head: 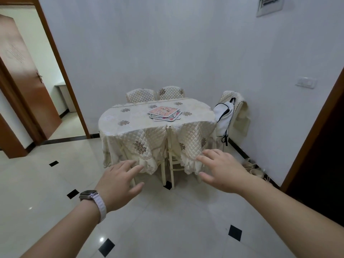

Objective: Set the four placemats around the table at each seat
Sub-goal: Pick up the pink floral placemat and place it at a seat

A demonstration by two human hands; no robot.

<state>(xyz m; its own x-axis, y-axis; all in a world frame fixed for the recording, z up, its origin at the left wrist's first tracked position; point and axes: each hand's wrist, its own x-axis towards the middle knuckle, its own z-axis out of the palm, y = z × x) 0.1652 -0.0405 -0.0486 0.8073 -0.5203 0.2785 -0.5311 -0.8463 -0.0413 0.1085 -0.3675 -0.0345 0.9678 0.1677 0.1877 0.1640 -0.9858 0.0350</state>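
Observation:
A loose stack of pink patterned placemats point(165, 113) lies on the far right part of an oval table point(134, 123) covered with a cream quilted cloth. I stand a few steps back from the table. My left hand point(119, 181), with a watch on the wrist, is stretched forward with relaxed fingers and holds nothing. My right hand point(221, 170) is also held out, fingers spread and empty. Both hands hover in the air well short of the table.
Cream-covered chairs stand at the back point(141, 95) point(171, 92), at the right point(236, 108) with a white bag point(224, 116) hung on it, and at the near side point(172, 164), pushed in. An open wooden door point(24, 90) is left; a dark doorway point(320, 155) right. White tiled floor lies between.

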